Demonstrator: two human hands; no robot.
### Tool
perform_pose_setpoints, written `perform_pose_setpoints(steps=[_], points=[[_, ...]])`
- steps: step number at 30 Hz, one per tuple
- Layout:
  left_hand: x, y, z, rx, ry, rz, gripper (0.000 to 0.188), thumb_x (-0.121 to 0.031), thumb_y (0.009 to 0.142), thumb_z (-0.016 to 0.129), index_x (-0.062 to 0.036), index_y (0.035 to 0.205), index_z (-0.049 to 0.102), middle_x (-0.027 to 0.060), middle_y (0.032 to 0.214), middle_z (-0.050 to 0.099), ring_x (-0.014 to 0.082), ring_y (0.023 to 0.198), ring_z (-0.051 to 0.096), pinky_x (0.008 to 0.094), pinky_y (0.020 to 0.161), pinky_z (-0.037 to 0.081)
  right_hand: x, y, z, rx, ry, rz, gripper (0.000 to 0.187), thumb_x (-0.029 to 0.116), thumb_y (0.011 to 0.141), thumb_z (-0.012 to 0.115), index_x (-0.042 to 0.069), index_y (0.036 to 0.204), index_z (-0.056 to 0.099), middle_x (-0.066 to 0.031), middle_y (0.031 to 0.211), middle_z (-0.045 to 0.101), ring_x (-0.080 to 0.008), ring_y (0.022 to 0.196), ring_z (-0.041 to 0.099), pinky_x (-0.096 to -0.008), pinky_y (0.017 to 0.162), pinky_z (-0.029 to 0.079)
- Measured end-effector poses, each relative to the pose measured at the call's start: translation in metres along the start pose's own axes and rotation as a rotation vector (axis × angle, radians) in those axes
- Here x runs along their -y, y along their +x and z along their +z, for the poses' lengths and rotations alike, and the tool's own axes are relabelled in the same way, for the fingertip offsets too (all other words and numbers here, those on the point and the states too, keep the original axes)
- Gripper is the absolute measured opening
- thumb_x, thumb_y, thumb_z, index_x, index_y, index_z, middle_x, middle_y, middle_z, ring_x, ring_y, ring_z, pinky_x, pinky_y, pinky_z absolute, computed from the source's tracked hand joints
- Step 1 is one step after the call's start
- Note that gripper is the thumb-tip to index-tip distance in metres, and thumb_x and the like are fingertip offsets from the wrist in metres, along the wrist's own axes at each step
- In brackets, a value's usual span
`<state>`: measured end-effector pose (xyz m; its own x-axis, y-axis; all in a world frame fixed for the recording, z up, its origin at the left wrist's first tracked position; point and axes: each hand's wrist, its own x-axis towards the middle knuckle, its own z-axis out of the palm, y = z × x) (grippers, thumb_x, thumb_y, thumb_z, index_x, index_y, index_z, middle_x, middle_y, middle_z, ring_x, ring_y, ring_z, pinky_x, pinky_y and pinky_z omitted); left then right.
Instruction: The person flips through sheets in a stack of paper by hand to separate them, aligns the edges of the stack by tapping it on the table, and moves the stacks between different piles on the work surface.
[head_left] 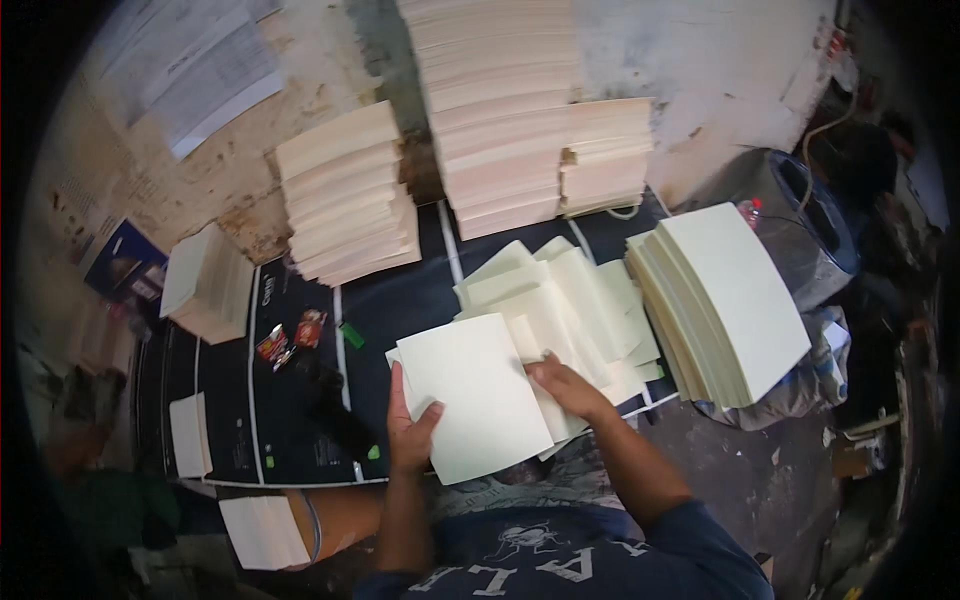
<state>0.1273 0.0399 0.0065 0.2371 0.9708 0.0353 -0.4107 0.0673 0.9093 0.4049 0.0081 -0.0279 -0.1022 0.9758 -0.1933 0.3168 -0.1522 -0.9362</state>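
Observation:
A small bundle of cream paper sheets (475,395) is held tilted over the front edge of the table. My left hand (410,425) grips its left side, thumb on the face and fingers behind. At the right edge of the bundle, my right hand (568,387) is closed on the sheets; its fingertips are partly hidden. Just beyond lies a loose, fanned heap of cream sheets (575,290), overlapping at different angles. To the right of that heap stands a thick, leaning stack of pale sheets (735,290).
Tall paper stacks (500,120) line the wall, with a shorter stack (350,200) left of them. Smaller stacks (210,280) stand at the left. Red snack packets (290,338) lie on the dark table cover (390,290). A grey-blue barrel (810,220) is at the right.

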Motion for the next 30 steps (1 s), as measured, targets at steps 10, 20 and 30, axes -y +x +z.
perform_pose_setpoints(steps=[10,20,30], points=[[0.011,-0.005,-0.039,-0.029,0.030,-0.032,0.045,-0.011,0.100,0.046,-0.0019,0.143,0.035,0.0171,0.134,0.051,0.0252,0.117,0.055,0.0392,0.101,0.045,0.034,-0.007,-0.002,-0.084,0.087,0.075,0.056,0.049,0.093,0.058,-0.001,0.116,0.065,-0.0255,0.125,0.057,-0.0327,0.128,0.043,-0.0390,0.107,0.033],[0.043,0.003,0.012,0.038,-0.149,-0.175,0.059,-0.055,0.096,0.049,-0.0003,0.119,0.053,0.0086,0.111,0.063,0.0162,0.098,0.062,0.0333,0.086,0.052,-0.005,0.006,0.012,-0.150,0.179,0.020,0.042,0.040,0.098,0.055,0.001,0.107,0.069,-0.0173,0.105,0.071,-0.0277,0.132,0.041,-0.0396,0.118,0.016],[0.026,0.009,0.022,-0.042,-0.060,-0.306,0.027,-0.025,0.100,0.053,-0.0006,0.110,0.062,0.0038,0.095,0.067,0.0123,0.084,0.063,0.0282,0.077,0.052,-0.001,0.004,0.013,-0.171,0.280,0.043,0.043,0.041,0.097,0.057,0.000,0.101,0.070,-0.0164,0.099,0.070,-0.0234,0.121,0.050,-0.0406,0.116,0.019]])
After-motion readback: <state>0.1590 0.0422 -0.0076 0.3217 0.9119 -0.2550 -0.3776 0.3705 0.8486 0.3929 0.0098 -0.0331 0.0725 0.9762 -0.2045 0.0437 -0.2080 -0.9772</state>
